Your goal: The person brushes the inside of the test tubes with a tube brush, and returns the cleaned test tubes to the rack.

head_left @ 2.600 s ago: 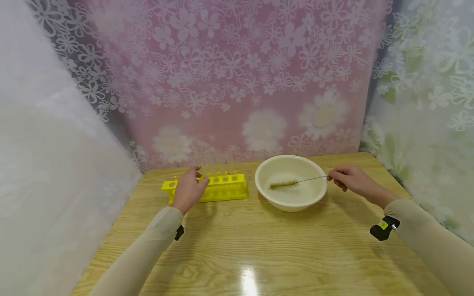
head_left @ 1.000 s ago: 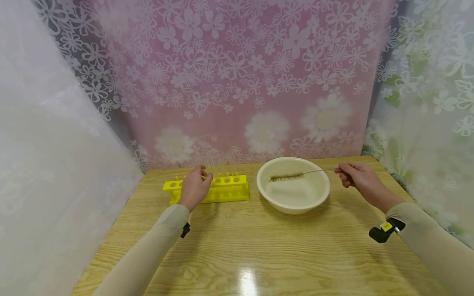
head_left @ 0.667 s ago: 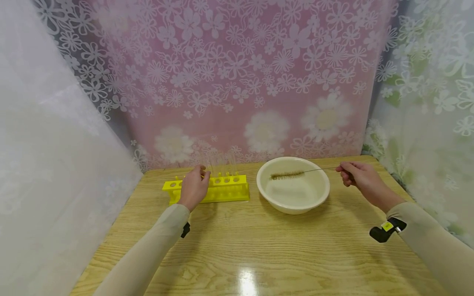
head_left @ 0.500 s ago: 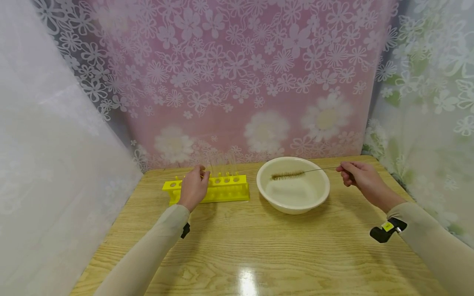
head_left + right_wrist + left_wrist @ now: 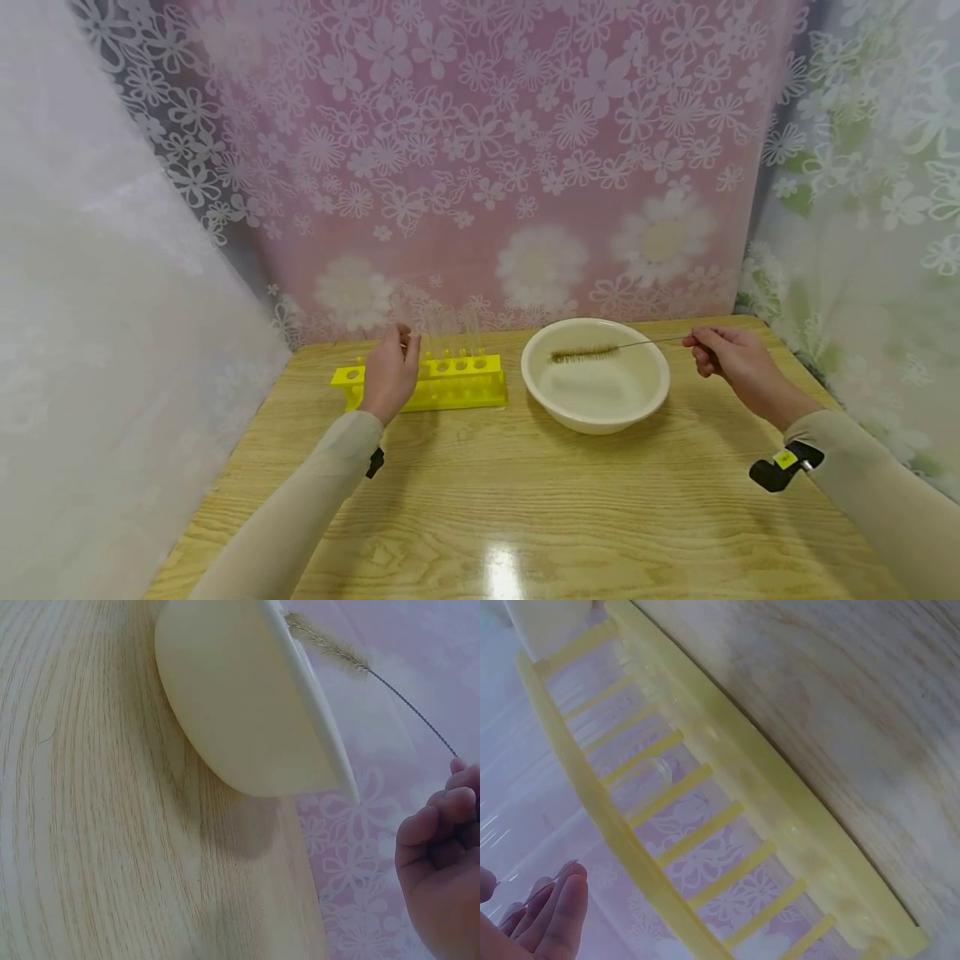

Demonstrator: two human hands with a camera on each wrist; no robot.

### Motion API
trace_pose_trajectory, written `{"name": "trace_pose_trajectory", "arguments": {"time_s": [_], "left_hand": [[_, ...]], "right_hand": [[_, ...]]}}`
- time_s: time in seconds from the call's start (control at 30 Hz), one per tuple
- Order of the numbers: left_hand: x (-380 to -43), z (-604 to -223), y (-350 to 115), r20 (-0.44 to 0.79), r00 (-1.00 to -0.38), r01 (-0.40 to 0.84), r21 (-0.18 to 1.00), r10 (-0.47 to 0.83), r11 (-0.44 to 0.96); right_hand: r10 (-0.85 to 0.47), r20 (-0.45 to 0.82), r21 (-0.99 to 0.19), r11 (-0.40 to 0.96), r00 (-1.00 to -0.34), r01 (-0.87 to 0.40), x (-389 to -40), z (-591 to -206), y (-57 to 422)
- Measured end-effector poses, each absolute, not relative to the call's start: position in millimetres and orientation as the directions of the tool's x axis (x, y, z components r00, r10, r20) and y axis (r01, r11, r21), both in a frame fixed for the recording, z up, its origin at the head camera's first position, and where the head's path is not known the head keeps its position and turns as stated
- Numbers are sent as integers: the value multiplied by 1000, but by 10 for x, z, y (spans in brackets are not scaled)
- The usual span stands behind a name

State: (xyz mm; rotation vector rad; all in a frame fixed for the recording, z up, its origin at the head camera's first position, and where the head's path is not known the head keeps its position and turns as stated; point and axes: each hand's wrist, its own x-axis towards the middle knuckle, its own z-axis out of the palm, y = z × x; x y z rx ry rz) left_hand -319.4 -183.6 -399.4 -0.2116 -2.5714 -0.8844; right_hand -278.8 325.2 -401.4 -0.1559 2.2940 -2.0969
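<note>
head: right hand (image 5: 729, 360) pinches brush (image 5: 585, 355) over bowl (image 5: 600, 393); left hand (image 5: 392, 371) near rack (image 5: 457, 402)

I can see a fuzzy brown brush (image 5: 585, 355) held nearly flat over the round, cream bowl (image 5: 595, 421). Its thin wire handle pokes out past the bowl's right side, where the right hand (image 5: 731, 362) pinches it. Just left of the bowl, not touching it, sits a long yellow rack (image 5: 465, 375) with a row of holes in its top. See-through tubes (image 5: 474, 329) stand up on the end nearer the bowl. The left hand (image 5: 388, 375) is over the end farther from the bowl; I can't tell if it touches a tube.
</note>
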Motion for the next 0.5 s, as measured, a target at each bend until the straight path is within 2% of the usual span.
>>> {"name": "trace_pose_trajectory", "arguments": {"time_s": [0.2, 0.5], "left_hand": [[-3218, -3891, -1815, 498, -866, 332, 530, 30, 780], [-3197, -3749, -1805, 651, -758, 447, 479, 36, 755]], "right_hand": [[-85, 47, -994, 94, -995, -55, -2789, -4018, 3267], [-76, 41, -992, 115, -996, -49, -2781, -3986, 3242]]}}
